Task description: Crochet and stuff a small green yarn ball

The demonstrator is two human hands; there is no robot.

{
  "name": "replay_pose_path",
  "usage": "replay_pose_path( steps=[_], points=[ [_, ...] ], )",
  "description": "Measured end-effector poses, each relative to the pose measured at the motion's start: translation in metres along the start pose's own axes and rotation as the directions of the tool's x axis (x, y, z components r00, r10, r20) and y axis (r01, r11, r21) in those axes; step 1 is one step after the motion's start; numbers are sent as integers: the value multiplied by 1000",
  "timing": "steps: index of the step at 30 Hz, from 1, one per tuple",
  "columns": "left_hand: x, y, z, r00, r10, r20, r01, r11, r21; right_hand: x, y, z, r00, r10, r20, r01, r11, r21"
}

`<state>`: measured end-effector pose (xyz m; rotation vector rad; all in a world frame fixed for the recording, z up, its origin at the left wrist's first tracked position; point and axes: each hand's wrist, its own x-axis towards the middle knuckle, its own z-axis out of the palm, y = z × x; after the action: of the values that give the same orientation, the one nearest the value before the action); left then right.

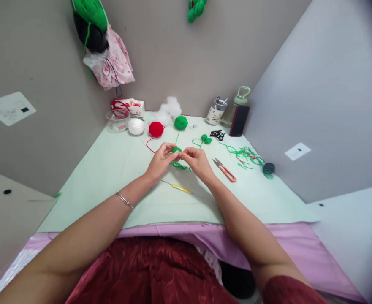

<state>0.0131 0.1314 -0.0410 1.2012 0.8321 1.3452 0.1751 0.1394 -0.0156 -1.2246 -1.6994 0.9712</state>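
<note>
Both hands meet over the middle of the table, around a small green crocheted piece (177,150). My left hand (164,159) is closed on it, thumb and fingers pinching its edge. The fingertips of my right hand (196,159) are pressed together at its right side; what they pinch is too small to make out. Loose green yarn (178,165) hangs below the fingers. On the table nearer to me lies a crochet hook (182,188) with a yellow handle. Orange-handled thread snips (225,170) lie right of my right hand.
Behind my hands sit green (181,123), red (156,129) and white (136,126) yarn balls, with white stuffing (169,110). Yarn scraps (245,156) and black tape (268,168) lie right. A phone (240,121) leans on a bottle (228,114) beside a pen cup (215,114).
</note>
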Motion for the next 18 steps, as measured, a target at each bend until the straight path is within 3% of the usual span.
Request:
replay_pose_path(
  steps=[9, 18],
  points=[
    [8, -5, -8, 1000, -14, -6, 14, 1000, 28, -10, -16, -5, 991, -77, 106, 88, 991, -105],
    [16, -21, -13, 985, 65, -162, -43, 989, 138, -9, -6, 18, 991, -65, 113, 82, 985, -152]
  ],
)
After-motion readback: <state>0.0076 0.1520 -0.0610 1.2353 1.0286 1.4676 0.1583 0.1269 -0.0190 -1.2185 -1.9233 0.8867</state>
